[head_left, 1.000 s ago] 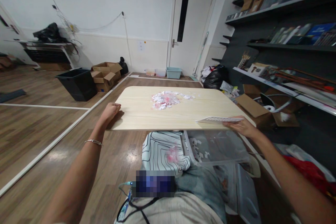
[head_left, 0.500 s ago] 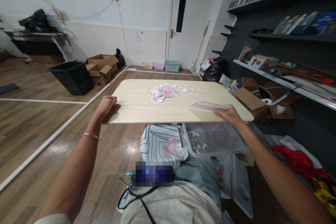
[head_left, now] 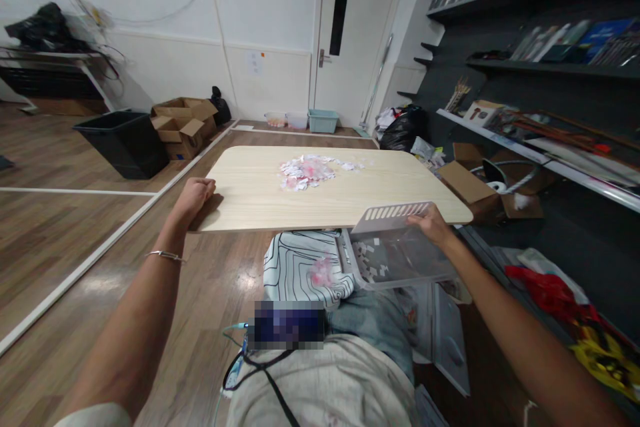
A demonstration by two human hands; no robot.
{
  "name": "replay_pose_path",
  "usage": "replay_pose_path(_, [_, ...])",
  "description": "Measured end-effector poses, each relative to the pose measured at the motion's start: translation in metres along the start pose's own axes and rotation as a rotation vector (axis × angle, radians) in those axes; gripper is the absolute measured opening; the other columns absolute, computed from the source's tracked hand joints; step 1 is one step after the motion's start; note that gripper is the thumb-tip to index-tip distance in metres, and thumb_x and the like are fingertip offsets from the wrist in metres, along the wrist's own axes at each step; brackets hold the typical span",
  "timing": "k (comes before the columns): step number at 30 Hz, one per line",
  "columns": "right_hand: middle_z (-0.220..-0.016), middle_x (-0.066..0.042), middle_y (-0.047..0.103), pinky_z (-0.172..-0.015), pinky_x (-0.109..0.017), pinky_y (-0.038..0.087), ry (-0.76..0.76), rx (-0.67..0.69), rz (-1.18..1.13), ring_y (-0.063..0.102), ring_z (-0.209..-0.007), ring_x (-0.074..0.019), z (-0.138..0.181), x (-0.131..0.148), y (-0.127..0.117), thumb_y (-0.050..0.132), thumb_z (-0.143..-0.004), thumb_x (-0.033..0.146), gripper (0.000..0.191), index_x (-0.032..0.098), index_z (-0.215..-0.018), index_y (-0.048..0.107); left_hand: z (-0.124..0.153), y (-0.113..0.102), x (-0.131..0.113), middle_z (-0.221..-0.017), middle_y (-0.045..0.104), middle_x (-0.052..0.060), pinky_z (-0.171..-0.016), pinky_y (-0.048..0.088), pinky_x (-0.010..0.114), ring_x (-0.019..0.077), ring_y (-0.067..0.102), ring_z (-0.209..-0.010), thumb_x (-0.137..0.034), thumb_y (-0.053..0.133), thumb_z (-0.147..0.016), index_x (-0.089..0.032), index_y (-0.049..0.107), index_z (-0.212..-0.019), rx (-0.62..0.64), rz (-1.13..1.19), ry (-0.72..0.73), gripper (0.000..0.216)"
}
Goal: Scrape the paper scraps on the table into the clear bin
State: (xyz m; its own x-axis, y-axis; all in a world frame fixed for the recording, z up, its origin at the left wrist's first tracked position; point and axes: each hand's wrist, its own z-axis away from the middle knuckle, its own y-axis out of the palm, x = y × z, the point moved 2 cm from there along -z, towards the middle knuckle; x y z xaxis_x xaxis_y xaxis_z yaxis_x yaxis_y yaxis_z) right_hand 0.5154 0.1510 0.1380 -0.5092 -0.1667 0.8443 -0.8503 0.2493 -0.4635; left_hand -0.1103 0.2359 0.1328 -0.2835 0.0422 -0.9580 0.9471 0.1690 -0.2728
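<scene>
A pale wooden tabletop (head_left: pixel 240 203) stretches in front of me, bearing a loose heap of torn white and pink paper scraps (head_left: pixel 307 172). At its left edge my left hand (head_left: pixel 196 195) is closed, fingers curled; whether they hold anything is hidden. My right hand (head_left: pixel 431 223) pinches a translucent plastic sheet with a row of slots (head_left: pixel 387 215) at the table's front edge. The sheet tilts over a clear plastic bin (head_left: pixel 415 257), which holds several small white pieces (head_left: pixel 370 260). Beside the bin, a line-patterned cloth (head_left: pixel 300 270) with a pink smudge covers part of my lap.
A pixelated device (head_left: pixel 286 325) with a cable lies on my lap. A black trash bin (head_left: pixel 123 143) and cardboard boxes (head_left: pixel 183 127) stand left on the floor. Dark shelves (head_left: pixel 550 70) and an open carton (head_left: pixel 470 183) are at right.
My right hand has brought the slotted sheet from over the tabletop towards me, to the front edge above the bin. The view has shifted slightly; my left hand stays at the table's left edge.
</scene>
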Motion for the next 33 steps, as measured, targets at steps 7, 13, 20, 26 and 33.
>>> replay_pose_path(7, [-0.075, -0.001, 0.08, -0.076, -0.041, 0.065, 0.072, -0.101, -0.279, 0.074, -0.073, -0.0266, -0.006, 0.01, 0.011, 0.093, -0.049, 0.045, 0.04, 0.028, -0.076, 0.069, -0.002, -0.004, -0.001, -0.05, 0.027, -0.005, -0.054, 0.019, 0.03, 0.0113, 0.021, -0.055, -0.022, 0.047, -0.048, -0.029, 0.031, -0.061, 0.007, -0.013, 0.032, 0.022])
replay_pose_path(13, [-0.094, 0.001, 0.082, -0.097, -0.045, 0.066, 0.012, -0.14, -0.41, 0.08, -0.101, -0.0283, -0.035, 0.024, 0.022, 0.087, -0.055, 0.036, 0.041, 0.031, -0.092, 0.069, -0.007, -0.003, -0.001, -0.052, 0.029, -0.004, -0.058, 0.02, 0.03, 0.0118, 0.025, -0.057, -0.021, 0.045, -0.045, -0.03, 0.031, -0.065, -0.023, 0.032, 0.057, 0.025])
replay_pose_path(20, [-0.087, -0.004, 0.083, -0.093, -0.041, 0.066, 0.06, -0.165, -0.195, 0.075, -0.092, -0.0269, -0.063, 0.01, 0.039, 0.087, -0.055, 0.026, 0.028, 0.025, -0.077, 0.07, -0.003, -0.004, -0.004, -0.056, 0.031, -0.005, -0.058, 0.02, 0.029, 0.0121, 0.026, -0.057, -0.023, 0.047, -0.046, -0.029, 0.034, -0.07, -0.055, 0.085, 0.057, 0.028])
replay_pose_path(26, [-0.087, -0.002, 0.081, -0.092, -0.04, 0.063, 0.043, -0.127, -0.198, 0.073, -0.089, -0.0246, -0.06, 0.002, 0.039, 0.083, -0.054, 0.028, 0.028, 0.026, -0.079, 0.072, -0.003, -0.005, -0.003, -0.054, 0.03, -0.005, -0.056, 0.019, 0.027, 0.0115, 0.025, -0.056, -0.023, 0.047, -0.046, -0.029, 0.035, -0.066, -0.04, 0.064, 0.06, 0.024])
replay_pose_path(33, [-0.084, -0.002, 0.077, -0.091, -0.043, 0.064, 0.042, -0.101, -0.038, 0.072, -0.087, -0.0268, -0.059, 0.006, 0.037, 0.078, -0.054, 0.024, 0.021, 0.025, -0.073, 0.069, -0.009, -0.007, -0.002, -0.053, 0.031, -0.004, -0.053, 0.02, 0.027, 0.0128, 0.028, -0.053, -0.029, 0.047, -0.044, -0.03, 0.033, -0.06, -0.028, -0.039, 0.107, 0.022])
